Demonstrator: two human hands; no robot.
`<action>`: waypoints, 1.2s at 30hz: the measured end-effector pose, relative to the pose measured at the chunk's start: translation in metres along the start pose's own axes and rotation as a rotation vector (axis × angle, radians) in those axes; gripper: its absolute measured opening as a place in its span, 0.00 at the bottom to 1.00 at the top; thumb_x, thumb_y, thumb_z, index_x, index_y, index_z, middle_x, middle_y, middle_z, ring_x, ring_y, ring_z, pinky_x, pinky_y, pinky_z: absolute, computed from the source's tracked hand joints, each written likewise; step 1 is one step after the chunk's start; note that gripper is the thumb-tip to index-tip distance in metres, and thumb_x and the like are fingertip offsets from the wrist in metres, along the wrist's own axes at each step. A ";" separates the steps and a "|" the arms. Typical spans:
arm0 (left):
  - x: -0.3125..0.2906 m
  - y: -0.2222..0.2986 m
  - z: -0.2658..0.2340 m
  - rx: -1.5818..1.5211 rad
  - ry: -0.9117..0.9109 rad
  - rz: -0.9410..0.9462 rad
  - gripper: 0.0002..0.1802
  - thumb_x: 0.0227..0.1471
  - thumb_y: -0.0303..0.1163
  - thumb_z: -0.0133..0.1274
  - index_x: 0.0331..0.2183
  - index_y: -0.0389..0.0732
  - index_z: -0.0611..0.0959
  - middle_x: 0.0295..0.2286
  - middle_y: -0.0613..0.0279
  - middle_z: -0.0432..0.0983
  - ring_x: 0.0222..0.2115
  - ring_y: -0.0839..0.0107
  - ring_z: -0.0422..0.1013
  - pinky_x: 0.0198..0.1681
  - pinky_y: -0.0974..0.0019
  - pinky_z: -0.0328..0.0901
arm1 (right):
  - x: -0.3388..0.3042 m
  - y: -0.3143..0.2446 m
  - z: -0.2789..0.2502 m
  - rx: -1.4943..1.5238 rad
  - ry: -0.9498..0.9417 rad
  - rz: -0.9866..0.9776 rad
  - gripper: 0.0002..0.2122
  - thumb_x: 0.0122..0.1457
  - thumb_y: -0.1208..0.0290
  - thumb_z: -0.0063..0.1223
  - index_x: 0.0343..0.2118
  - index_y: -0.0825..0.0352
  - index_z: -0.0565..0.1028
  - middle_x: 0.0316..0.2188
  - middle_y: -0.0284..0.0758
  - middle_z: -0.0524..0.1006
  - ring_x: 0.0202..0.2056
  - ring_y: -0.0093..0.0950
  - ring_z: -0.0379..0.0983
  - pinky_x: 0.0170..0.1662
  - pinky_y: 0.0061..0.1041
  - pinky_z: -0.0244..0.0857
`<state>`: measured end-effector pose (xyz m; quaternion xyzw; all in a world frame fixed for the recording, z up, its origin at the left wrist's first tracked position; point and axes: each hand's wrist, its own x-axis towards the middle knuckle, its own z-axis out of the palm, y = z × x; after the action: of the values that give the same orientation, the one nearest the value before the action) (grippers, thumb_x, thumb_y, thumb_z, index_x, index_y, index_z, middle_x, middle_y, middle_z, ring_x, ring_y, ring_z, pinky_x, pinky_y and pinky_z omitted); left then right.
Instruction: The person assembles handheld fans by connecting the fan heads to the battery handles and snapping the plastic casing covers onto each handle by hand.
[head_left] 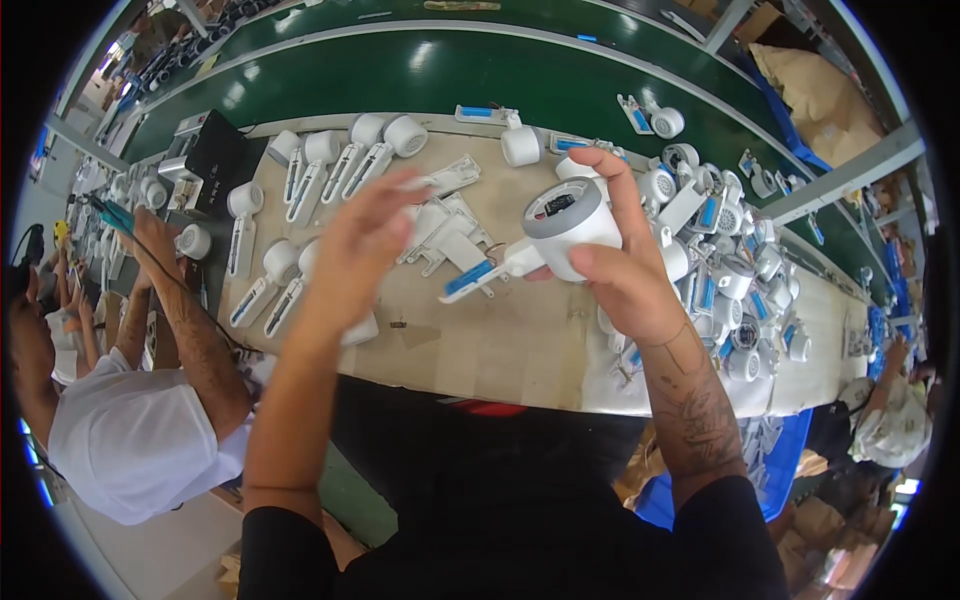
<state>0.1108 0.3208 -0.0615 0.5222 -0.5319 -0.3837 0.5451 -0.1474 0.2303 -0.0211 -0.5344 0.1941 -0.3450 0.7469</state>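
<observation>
My right hand (625, 265) grips a white handheld fan (570, 225) by its round head, thumb on the near side and a finger raised behind. The head has a grey rim and an open top with dark wiring inside. Its handle, tilted down to the left, is open and shows a blue battery (470, 278). Blurred by motion, my left hand (365, 240) has its fingers apart, beside a heap of white plastic handle covers (440, 235). A longer white cover (455, 176) lies by its fingertips; I cannot tell whether they touch it.
Several similar fans (375, 150) lie in rows at the left, and many more (735, 270) are piled at the right. Beyond the table runs a green conveyor (420, 65). A black machine (205, 160) stands at the left, near a co-worker (150, 430). A blue bin (790, 455) sits low right.
</observation>
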 end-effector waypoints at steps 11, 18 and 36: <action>-0.023 -0.011 0.082 -0.905 -0.172 -0.578 0.20 0.61 0.34 0.52 0.51 0.37 0.69 0.39 0.53 0.78 0.35 0.60 0.80 0.41 0.58 0.76 | -0.030 0.016 -0.021 0.115 0.096 0.044 0.37 0.57 0.60 0.61 0.65 0.65 0.53 0.54 0.52 0.70 0.39 0.36 0.78 0.43 0.31 0.74; -0.022 0.010 0.082 -0.772 -0.165 -0.487 0.17 0.60 0.29 0.48 0.50 0.37 0.70 0.41 0.46 0.78 0.34 0.59 0.80 0.37 0.61 0.74 | -0.029 0.008 -0.036 -0.278 -0.008 -0.041 0.29 0.52 0.73 0.69 0.55 0.70 0.65 0.45 0.36 0.75 0.48 0.24 0.72 0.51 0.25 0.67; -0.032 0.028 0.091 -0.565 -0.022 -0.394 0.10 0.57 0.27 0.54 0.41 0.32 0.79 0.36 0.53 0.80 0.31 0.67 0.79 0.33 0.67 0.74 | -0.008 -0.009 -0.018 -0.293 -0.076 -0.106 0.34 0.52 0.56 0.69 0.57 0.71 0.67 0.47 0.35 0.75 0.48 0.24 0.71 0.52 0.24 0.65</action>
<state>0.0131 0.3418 -0.0505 0.4390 -0.2995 -0.6195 0.5778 -0.1675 0.2219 -0.0196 -0.6599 0.1853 -0.3315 0.6483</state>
